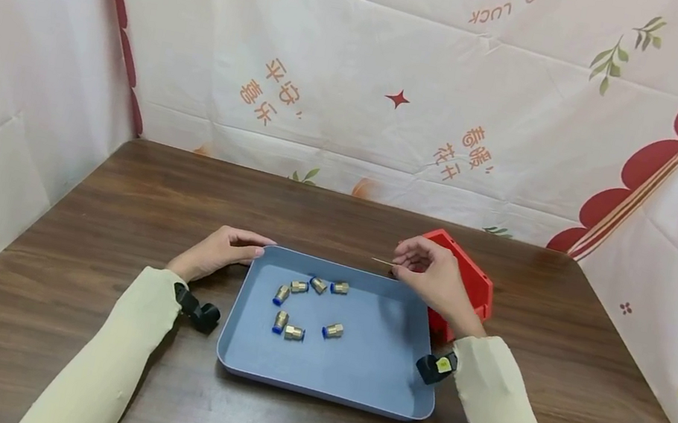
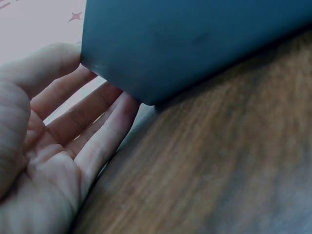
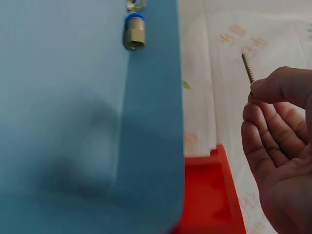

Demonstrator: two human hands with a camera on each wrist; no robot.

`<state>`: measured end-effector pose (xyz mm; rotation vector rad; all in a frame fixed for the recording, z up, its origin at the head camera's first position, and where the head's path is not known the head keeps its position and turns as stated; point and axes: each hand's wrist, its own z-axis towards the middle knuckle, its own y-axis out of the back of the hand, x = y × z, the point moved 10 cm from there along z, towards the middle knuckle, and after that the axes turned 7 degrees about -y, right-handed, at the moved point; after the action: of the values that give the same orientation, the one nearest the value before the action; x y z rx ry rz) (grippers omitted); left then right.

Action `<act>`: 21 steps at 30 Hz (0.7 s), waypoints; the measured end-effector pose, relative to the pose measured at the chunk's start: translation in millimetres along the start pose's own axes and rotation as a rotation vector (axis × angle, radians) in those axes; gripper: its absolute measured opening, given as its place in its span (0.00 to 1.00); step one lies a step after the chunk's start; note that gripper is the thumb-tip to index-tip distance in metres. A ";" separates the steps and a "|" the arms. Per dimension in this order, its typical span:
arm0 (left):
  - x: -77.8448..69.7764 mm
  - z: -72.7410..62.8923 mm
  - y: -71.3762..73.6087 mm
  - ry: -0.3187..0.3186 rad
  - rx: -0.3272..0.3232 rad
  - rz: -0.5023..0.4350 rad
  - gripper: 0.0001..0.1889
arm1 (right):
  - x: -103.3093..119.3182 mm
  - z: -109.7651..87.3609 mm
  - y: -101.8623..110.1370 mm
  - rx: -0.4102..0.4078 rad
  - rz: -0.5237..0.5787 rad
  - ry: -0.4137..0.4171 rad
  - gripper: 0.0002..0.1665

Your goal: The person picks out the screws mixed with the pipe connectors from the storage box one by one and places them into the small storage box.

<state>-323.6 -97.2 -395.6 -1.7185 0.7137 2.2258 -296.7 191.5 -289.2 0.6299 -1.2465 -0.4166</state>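
Note:
My right hand (image 1: 430, 273) pinches a thin brass-coloured screw (image 3: 247, 67) between thumb and forefinger, above the far right corner of the blue-grey tray (image 1: 364, 375). The screw's threaded end points away from the fingers; its head is hidden in them. At the far left corner of the tray, my left hand (image 1: 219, 251) rests with fairly straight fingers and thumb touching the corner. Inside the tray lie several brass fittings with blue collars, such as one fitting (image 1: 332, 330) near the middle and another fitting (image 3: 134, 31) by the far wall.
A red plastic bin (image 1: 470, 276) stands against the tray's right side, partly behind my right hand and wrist. The dark wooden table (image 1: 180, 183) ends at a printed white cloth (image 1: 360, 94) hanging at the back and sides.

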 end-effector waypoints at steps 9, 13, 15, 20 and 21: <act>-1.1 -0.8 -0.5 0.003 0.003 -0.008 0.21 | -16.9 -9.8 47.4 -0.091 -0.055 -0.012 0.12; -2.6 -0.7 -0.6 0.003 -0.002 0.001 0.21 | -29.0 -15.1 61.4 -0.119 -0.082 -0.061 0.13; -2.2 -1.0 -0.4 0.005 -0.005 0.013 0.21 | -34.1 -17.4 66.2 -0.130 -0.091 -0.078 0.13; -1.4 -0.4 -0.2 0.009 -0.006 0.016 0.21 | -45.3 -20.9 73.8 -0.144 -0.118 -0.106 0.14; -1.3 -0.3 -0.5 0.009 -0.005 0.014 0.21 | -48.0 -21.7 74.6 -0.143 -0.122 -0.116 0.14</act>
<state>-322.8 -96.8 -394.5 -1.7325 0.7245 2.2322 -292.6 282.2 -280.5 0.5670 -1.2789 -0.6459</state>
